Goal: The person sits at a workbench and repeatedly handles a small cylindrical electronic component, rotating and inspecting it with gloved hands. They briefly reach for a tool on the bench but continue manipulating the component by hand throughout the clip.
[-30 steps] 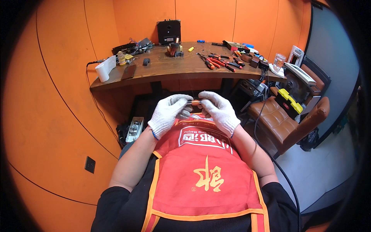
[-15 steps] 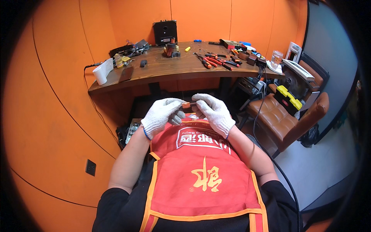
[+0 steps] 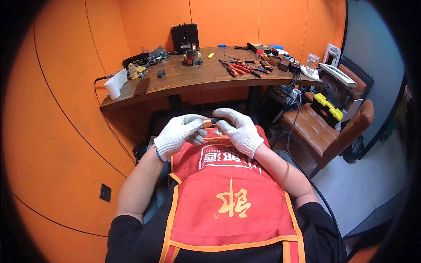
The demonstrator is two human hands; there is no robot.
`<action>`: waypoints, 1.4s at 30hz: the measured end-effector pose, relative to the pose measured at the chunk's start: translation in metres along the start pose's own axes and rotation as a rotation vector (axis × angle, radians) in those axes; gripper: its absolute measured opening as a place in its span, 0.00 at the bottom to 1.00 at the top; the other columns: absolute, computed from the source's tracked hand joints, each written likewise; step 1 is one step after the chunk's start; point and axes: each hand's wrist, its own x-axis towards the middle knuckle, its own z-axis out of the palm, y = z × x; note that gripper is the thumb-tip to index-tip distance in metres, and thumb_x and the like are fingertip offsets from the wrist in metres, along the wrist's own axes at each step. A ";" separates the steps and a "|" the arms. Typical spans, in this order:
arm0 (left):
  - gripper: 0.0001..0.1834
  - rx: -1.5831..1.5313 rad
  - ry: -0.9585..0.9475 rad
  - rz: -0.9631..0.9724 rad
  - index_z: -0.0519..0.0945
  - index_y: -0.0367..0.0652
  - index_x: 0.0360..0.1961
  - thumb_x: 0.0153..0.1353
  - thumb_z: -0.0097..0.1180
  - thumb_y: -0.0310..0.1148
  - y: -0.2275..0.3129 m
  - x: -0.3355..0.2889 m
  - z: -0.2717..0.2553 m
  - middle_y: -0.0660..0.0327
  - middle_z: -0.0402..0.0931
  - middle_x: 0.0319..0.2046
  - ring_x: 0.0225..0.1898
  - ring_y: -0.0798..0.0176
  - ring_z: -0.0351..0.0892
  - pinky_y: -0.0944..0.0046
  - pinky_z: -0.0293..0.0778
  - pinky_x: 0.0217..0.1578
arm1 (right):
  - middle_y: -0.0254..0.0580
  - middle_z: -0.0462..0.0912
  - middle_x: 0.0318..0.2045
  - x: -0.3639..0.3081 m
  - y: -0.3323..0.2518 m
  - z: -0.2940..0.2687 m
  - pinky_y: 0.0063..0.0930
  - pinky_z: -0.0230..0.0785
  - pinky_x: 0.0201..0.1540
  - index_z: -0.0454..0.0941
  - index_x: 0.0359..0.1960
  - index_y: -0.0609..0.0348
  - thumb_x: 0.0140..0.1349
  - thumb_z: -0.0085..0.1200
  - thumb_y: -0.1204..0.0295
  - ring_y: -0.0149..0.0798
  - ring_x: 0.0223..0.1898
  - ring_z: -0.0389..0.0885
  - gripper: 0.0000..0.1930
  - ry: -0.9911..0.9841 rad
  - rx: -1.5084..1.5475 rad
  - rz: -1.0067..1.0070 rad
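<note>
Orange walls point(image 3: 228, 22) behind; coppery piece point(image 3: 207, 122) apparently shifted toward the left hand point(image 3: 179, 134).

Left hand point(image 3: 180, 133): off-white knit glove, blue cuff edge. Right hand point(image 3: 240, 133): same off-white knit, blue edge too. Held piece point(image 3: 207, 123): copper-orange, with a dark section toward the right hand. Apron point(image 3: 197, 193): red, orange-yellow trim, white boxed print up top, large yellow character below. Sleeves point(image 3: 124, 239): black. Table point(image 3: 175, 83): brown, streaky wood grain. Pliers point(image 3: 239, 70): red handles, black parts. Paper roll point(image 3: 113, 90): white. Wall point(image 3: 66, 118): orange, thin dark seam lines. Chair point(image 3: 309, 129): tan-brown, stitched grid on seat. Toolbox point(image 3: 326, 109): black with yellow. Wall socket point(image 3: 105, 193): black. Floor point(image 3: 346, 197): pale grey.
</note>
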 end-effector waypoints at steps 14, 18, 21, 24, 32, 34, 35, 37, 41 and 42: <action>0.18 -0.050 -0.041 -0.055 0.81 0.36 0.57 0.74 0.60 0.38 -0.009 0.001 -0.006 0.56 0.87 0.38 0.33 0.67 0.86 0.69 0.84 0.35 | 0.43 0.87 0.45 -0.001 -0.001 0.000 0.28 0.80 0.50 0.81 0.52 0.64 0.68 0.61 0.77 0.33 0.47 0.86 0.12 -0.039 -0.303 -0.211; 0.20 0.115 0.008 0.070 0.80 0.34 0.61 0.74 0.61 0.35 -0.005 -0.003 0.002 0.59 0.85 0.44 0.40 0.68 0.85 0.69 0.82 0.44 | 0.39 0.87 0.38 -0.003 -0.003 0.000 0.25 0.78 0.43 0.81 0.52 0.64 0.74 0.57 0.64 0.29 0.37 0.84 0.15 -0.117 -0.048 0.153; 0.20 0.135 0.011 0.082 0.79 0.32 0.61 0.75 0.60 0.35 -0.002 -0.006 0.008 0.59 0.85 0.45 0.41 0.69 0.84 0.68 0.81 0.46 | 0.34 0.87 0.36 -0.005 -0.007 0.000 0.22 0.77 0.40 0.82 0.54 0.61 0.77 0.54 0.62 0.25 0.35 0.82 0.16 -0.207 0.021 0.226; 0.21 0.147 0.013 0.057 0.80 0.32 0.61 0.75 0.60 0.35 0.000 -0.013 0.008 0.59 0.85 0.46 0.40 0.70 0.83 0.69 0.81 0.45 | 0.33 0.87 0.37 -0.009 -0.016 0.003 0.22 0.77 0.39 0.80 0.58 0.62 0.78 0.52 0.60 0.25 0.37 0.83 0.19 -0.173 0.075 0.139; 0.19 0.378 0.137 0.266 0.82 0.32 0.56 0.71 0.64 0.35 -0.027 -0.027 0.019 0.56 0.87 0.47 0.47 0.67 0.85 0.66 0.80 0.51 | 0.33 0.85 0.33 -0.010 -0.027 0.005 0.21 0.76 0.34 0.80 0.58 0.62 0.79 0.49 0.56 0.24 0.31 0.79 0.21 -0.261 0.011 0.392; 0.19 0.293 0.137 0.272 0.82 0.32 0.56 0.71 0.64 0.35 -0.031 -0.028 0.020 0.56 0.87 0.46 0.46 0.66 0.85 0.67 0.80 0.50 | 0.33 0.85 0.34 -0.011 -0.023 0.007 0.22 0.76 0.36 0.80 0.58 0.62 0.79 0.49 0.60 0.24 0.32 0.79 0.19 -0.258 0.043 0.296; 0.19 0.282 0.137 0.249 0.82 0.32 0.55 0.71 0.64 0.35 -0.033 -0.028 0.020 0.56 0.87 0.45 0.45 0.67 0.85 0.67 0.81 0.48 | 0.34 0.85 0.35 -0.011 -0.020 0.010 0.22 0.76 0.37 0.80 0.58 0.62 0.79 0.49 0.62 0.24 0.32 0.79 0.18 -0.257 0.047 0.272; 0.19 0.162 0.147 0.160 0.82 0.32 0.55 0.72 0.63 0.37 -0.034 -0.030 0.020 0.57 0.87 0.44 0.42 0.67 0.86 0.67 0.82 0.45 | 0.34 0.86 0.40 -0.013 -0.018 0.010 0.21 0.77 0.43 0.79 0.60 0.62 0.78 0.52 0.66 0.25 0.36 0.80 0.16 -0.254 0.118 0.274; 0.19 -0.105 0.195 -0.027 0.81 0.38 0.50 0.77 0.56 0.46 -0.032 -0.031 0.015 0.63 0.83 0.31 0.26 0.76 0.78 0.75 0.76 0.29 | 0.36 0.86 0.46 -0.014 -0.016 0.011 0.21 0.78 0.49 0.79 0.62 0.62 0.75 0.56 0.71 0.26 0.43 0.82 0.17 -0.223 0.191 0.316; 0.19 -0.195 0.141 -0.053 0.81 0.40 0.49 0.78 0.53 0.47 -0.031 -0.032 0.012 0.63 0.82 0.28 0.23 0.76 0.77 0.75 0.74 0.26 | 0.37 0.86 0.48 -0.014 -0.016 0.013 0.22 0.78 0.51 0.78 0.62 0.63 0.75 0.57 0.72 0.27 0.45 0.83 0.17 -0.211 0.104 0.282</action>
